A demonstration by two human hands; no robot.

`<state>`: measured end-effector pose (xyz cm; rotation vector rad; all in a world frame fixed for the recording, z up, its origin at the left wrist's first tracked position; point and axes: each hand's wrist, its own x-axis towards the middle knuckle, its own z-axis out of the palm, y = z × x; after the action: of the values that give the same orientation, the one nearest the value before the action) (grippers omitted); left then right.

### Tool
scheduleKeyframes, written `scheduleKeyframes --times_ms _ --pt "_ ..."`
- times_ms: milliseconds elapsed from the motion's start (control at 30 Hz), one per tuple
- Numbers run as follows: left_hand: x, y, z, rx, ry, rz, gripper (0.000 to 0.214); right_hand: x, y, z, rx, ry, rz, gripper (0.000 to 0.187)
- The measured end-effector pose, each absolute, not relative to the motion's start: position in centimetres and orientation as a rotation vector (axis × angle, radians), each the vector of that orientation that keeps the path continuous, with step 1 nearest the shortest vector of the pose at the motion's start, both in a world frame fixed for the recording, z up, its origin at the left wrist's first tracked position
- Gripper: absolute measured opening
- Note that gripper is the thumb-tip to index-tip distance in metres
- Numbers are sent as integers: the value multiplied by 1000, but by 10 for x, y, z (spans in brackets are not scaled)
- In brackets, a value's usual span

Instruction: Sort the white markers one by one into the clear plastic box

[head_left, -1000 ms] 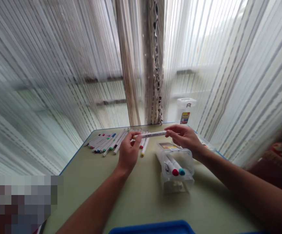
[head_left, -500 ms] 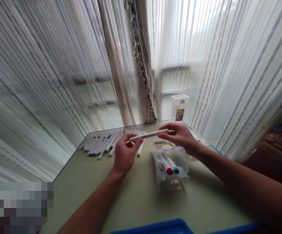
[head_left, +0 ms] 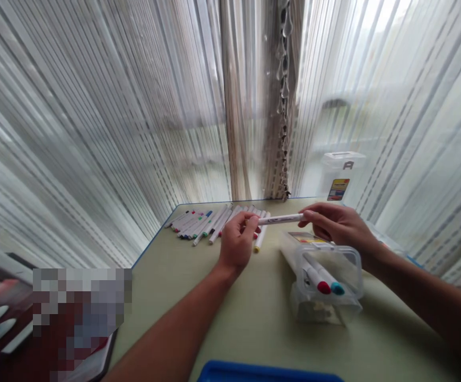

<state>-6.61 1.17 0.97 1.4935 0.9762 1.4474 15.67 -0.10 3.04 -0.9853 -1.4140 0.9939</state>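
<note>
A white marker pen (head_left: 281, 218) is held level above the table, one end in each hand. My left hand (head_left: 238, 239) pinches its left end between thumb and fingers. The fingers of my right hand (head_left: 329, 223) close round its right end and cover it. Below my right hand lies a clear plastic case (head_left: 329, 249), its opening facing me. Inside are a marker with a red tip (head_left: 323, 287) and one with a teal tip (head_left: 337, 288). Behind my left hand several white markers (head_left: 198, 225) with coloured ends lie in a row; one with a yellow end (head_left: 258, 246) lies nearest the case.
A second clear case (head_left: 341, 175) with a yellow label stands upright at the table's back right. The green table (head_left: 254, 323) has a blue edge. A blue tray-like object (head_left: 270, 371) sits at the front. String curtains (head_left: 135, 106) hang behind.
The view has swung left, so everything sits further right. Both hands still hold the marker; its right end, with a yellow band earlier visible, is now covered by my right fingers.
</note>
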Motion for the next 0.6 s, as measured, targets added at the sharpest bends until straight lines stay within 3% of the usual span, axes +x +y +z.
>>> scheduleKeyframes --times_ms 333,600 --pt "-66 11 10 1492 951 1422 29 158 3 27 -954 -1373 993 35" --pt "-67 9 12 1517 946 1408 35 157 1 28 -1001 -1339 1022 45"
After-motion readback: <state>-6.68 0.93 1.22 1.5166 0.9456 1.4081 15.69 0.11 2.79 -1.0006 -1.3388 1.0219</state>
